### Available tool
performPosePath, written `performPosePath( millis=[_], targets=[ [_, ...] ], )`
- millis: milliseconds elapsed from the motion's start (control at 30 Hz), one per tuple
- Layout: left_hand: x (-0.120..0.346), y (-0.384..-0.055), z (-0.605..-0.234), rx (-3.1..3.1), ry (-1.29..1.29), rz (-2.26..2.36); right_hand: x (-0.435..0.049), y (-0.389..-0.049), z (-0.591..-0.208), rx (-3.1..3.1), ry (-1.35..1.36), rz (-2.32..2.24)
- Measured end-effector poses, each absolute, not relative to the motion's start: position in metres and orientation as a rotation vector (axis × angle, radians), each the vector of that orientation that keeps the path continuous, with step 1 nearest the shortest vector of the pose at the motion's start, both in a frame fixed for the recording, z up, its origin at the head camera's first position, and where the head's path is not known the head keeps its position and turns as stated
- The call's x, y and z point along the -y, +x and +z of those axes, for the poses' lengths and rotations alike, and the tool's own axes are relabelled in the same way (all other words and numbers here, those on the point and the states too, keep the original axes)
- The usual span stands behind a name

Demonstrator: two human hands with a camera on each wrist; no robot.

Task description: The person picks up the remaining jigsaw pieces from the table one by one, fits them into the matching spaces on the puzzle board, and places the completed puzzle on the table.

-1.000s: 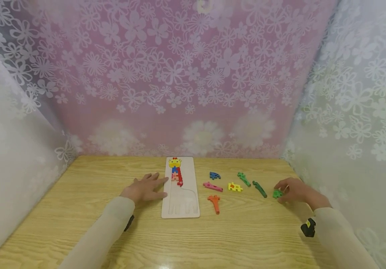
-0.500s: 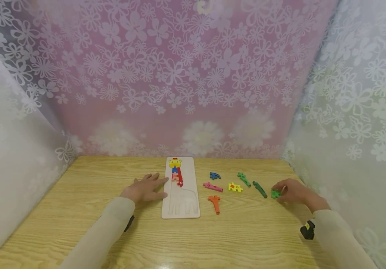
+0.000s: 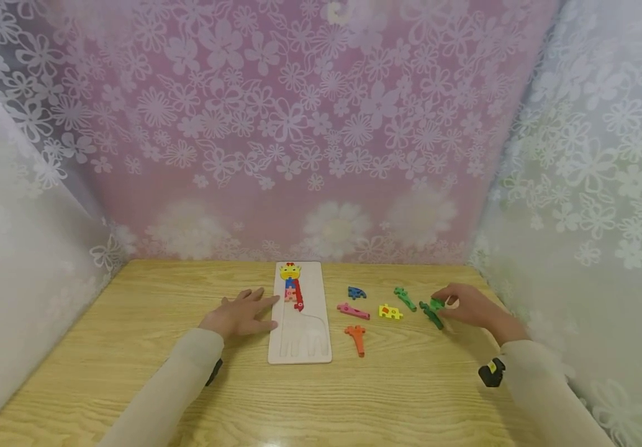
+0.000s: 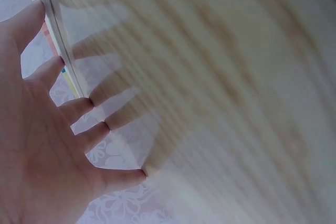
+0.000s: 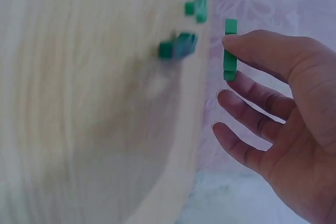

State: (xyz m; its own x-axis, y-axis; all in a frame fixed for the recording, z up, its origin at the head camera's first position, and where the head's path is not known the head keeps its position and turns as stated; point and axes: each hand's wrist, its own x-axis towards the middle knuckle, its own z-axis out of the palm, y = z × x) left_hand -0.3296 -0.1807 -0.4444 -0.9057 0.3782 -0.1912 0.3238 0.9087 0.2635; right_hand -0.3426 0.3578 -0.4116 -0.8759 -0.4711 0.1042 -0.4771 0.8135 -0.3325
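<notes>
Between thumb and forefinger my right hand (image 3: 466,307) pinches a small green puzzle piece (image 5: 230,51), lifted off the table in the right wrist view. In the head view it overlaps the far end of a dark green puzzle piece (image 3: 431,316). My left hand (image 3: 238,315) lies with fingers spread, its thumb and forefinger tips at the left edge of a pale wooden puzzle board (image 3: 312,316). Set in that board's upper part are a yellow giraffe head (image 3: 290,272), a blue piece, a pinkish piece and a long red piece (image 3: 298,295).
Loose puzzle pieces lie right of the board: a blue one (image 3: 357,292), a pink one (image 3: 353,311), a yellow one (image 3: 390,311), an orange one (image 3: 357,340) and a bright green one (image 3: 405,298). Flowered cloth (image 3: 321,155) rises behind the wooden table (image 3: 321,403) and at both sides.
My right hand has moved left and slightly away from me with the green puzzle piece, from bare table to over the dark green one. The left hand stays at the board's edge.
</notes>
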Motion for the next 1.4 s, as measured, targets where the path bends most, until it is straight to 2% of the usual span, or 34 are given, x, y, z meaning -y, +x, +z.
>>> performPosePath(
  millis=[533,833,1400],
  targets=[
    [0.183,-0.321,-0.445,-2.835,0.514,0.33,-0.287,-0.352,-0.402,2.882,0.969,0.615],
    [0.181,-0.321,-0.444,-2.829,0.502,0.343,-0.251,-0.357,-0.41,2.812,1.074,0.657],
    [0.18,-0.327,-0.441,-2.82,0.511,0.361,-0.197,-0.358,-0.406,2.846,1.096,0.717]
  ],
)
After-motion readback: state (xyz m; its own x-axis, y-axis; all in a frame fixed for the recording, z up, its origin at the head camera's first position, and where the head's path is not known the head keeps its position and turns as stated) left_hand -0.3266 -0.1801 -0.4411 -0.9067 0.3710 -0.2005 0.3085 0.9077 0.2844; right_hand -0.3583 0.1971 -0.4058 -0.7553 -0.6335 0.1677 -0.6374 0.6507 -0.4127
